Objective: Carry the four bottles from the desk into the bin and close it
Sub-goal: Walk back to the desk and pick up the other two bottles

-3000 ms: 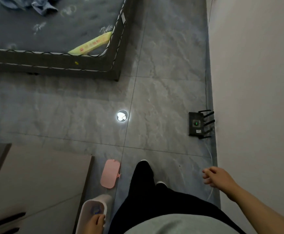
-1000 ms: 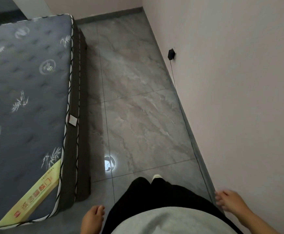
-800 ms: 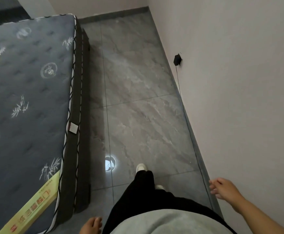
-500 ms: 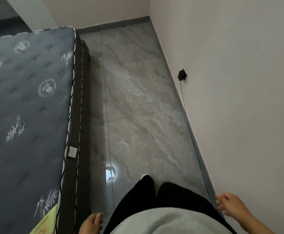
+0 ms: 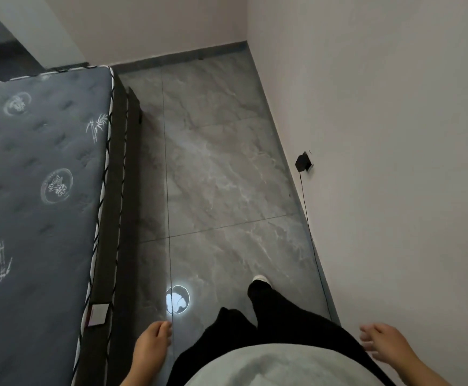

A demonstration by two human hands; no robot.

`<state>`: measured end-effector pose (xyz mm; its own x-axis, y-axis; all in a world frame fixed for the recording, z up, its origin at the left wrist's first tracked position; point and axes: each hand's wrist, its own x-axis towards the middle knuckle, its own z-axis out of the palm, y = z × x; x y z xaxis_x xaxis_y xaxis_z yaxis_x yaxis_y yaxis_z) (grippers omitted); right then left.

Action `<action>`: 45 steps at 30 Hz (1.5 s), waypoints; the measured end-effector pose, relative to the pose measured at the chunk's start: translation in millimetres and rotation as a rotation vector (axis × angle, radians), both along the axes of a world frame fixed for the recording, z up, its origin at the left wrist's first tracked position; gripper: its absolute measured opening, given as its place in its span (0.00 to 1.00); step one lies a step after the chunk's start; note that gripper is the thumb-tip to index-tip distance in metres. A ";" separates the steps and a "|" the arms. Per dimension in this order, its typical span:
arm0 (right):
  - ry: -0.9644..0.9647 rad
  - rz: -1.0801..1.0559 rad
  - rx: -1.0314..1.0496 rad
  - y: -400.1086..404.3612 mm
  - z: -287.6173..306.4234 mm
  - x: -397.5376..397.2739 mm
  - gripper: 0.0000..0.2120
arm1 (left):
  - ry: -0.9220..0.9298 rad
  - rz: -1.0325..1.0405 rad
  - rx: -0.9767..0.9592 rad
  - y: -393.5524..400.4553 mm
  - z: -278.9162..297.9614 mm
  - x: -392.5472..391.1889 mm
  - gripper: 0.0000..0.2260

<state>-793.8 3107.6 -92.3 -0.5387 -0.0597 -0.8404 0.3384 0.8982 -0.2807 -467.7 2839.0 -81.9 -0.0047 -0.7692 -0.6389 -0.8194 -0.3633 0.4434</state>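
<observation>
Head view: one wide-angle frame, looking down along a narrow strip of floor between a bed and a wall.
Shirt [image 5: 277,366]: pale grey, filling the bottom edge, nearest the camera.
Left hand [image 5: 150,348]: low beside the body, fingers loosely curled and relaxed, holding nothing; it hangs just beside the bed's edge.
Right hand [image 5: 384,342]: out to the side near the wall, fingers spread and slack, holding nothing.
Trousers [image 5: 269,316]: black, two legs visible, one ahead of the other.
Shoe [image 5: 260,279]: white toe showing past the forward trouser leg, on the floor.
Light spot [image 5: 177,299]: round bright reflection on the tile, just ahead of the left hand.
Floor [image 5: 221,176]: grey marbled tiles with thin joints, running to the far wall.
Mattress [image 5: 32,176]: dark grey, quilted, with pale bamboo and round prints; a small tag [image 5: 99,312] sits on its side near the left hand.
Plug [image 5: 303,162]: black, in the right wall [image 5: 394,135] low down, with a thin cable [image 5: 309,232] dropping along the skirting.
Bottles, bin, desk: none of them in the frame; where they are cannot be told.
</observation>
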 end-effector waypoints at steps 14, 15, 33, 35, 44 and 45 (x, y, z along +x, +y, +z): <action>0.006 0.151 -0.057 -187.7 2.8 -120.4 0.11 | -0.044 0.172 0.118 -116.9 -5.9 -64.7 0.06; -0.002 0.150 -0.032 -195.6 0.3 -124.6 0.11 | -0.041 0.179 0.122 -135.4 -6.8 -72.4 0.06; 0.029 0.132 0.032 -408.9 4.1 -258.5 0.09 | 0.030 0.100 0.028 -382.2 -8.0 -237.7 0.07; 0.025 0.133 -0.003 -445.6 3.3 -283.7 0.11 | 0.021 0.125 0.042 -394.1 -9.7 -248.5 0.07; 0.043 0.232 -0.056 -583.0 5.7 -355.4 0.13 | -0.018 0.249 0.143 -461.7 -19.6 -271.9 0.07; 0.031 0.240 -0.041 -594.1 3.7 -358.1 0.13 | -0.021 0.254 0.148 -475.2 -22.2 -274.2 0.07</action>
